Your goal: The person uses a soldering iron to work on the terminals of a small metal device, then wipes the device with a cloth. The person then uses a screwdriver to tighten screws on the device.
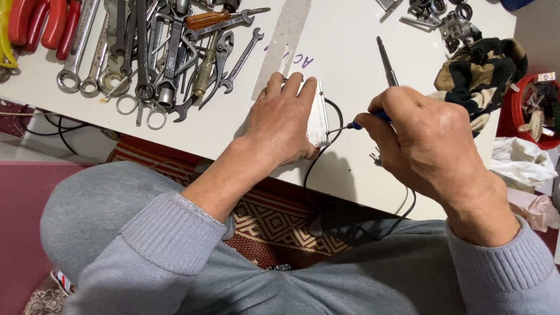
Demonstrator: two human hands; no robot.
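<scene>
Head view: white table (350,35) strewn with wrenches (151,52), above patterned rug (274,227).

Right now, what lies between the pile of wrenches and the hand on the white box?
In the head view, only bare white tabletop separates the wrench pile from the left hand on the white box; a pale strip lies just above.

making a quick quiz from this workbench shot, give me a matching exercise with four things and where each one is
Things:
1. small white plastic box
2. blue-handled screwdriver
3. pile of steel wrenches
4. camouflage cloth

Places:
A. far left of the white table
B. under the left hand
C. right table edge
D. in the right hand

Pairs: 1-B, 2-D, 3-A, 4-C
</scene>
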